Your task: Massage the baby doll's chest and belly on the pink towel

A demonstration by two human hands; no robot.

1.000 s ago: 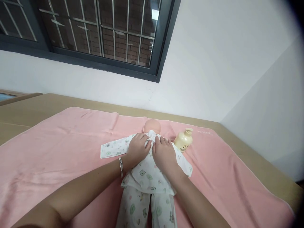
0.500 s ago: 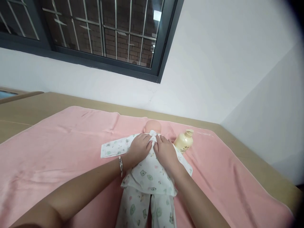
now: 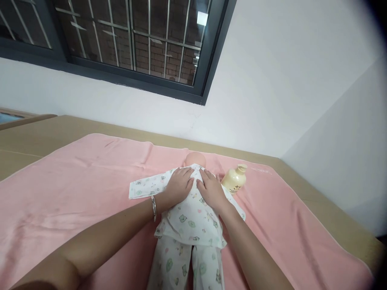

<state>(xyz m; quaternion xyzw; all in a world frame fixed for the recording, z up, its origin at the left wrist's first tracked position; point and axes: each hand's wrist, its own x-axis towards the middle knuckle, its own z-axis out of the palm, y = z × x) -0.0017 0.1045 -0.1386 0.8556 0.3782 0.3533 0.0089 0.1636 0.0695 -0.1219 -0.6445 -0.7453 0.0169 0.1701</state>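
Observation:
A baby doll [image 3: 195, 159] lies on a pink blanket [image 3: 99, 169], its head toward the wall. It wears a white printed top [image 3: 193, 225] and matching trousers [image 3: 172, 262]. Flat on the left side of the doll's upper body rests my left hand [image 3: 179, 185], fingers stretched out, a silver bangle on the wrist. My right hand [image 3: 211, 189] lies on the right side of it, also flat with fingers extended. Both hands touch the top's cloth, and neither grips anything. One sleeve [image 3: 148, 186] stretches out to the left.
Right of the doll, close to my right hand, stands a pale yellow pump bottle [image 3: 235, 179]. The blanket covers a wooden surface [image 3: 127, 131] that meets a white wall [image 3: 256, 80]. A dark-framed window [image 3: 136, 78] with metal bars is above.
My hands stay on the doll's upper body, with the fingers shifted slightly toward its neck. The cloth at the collar lies a little differently. The camera view has moved slightly.

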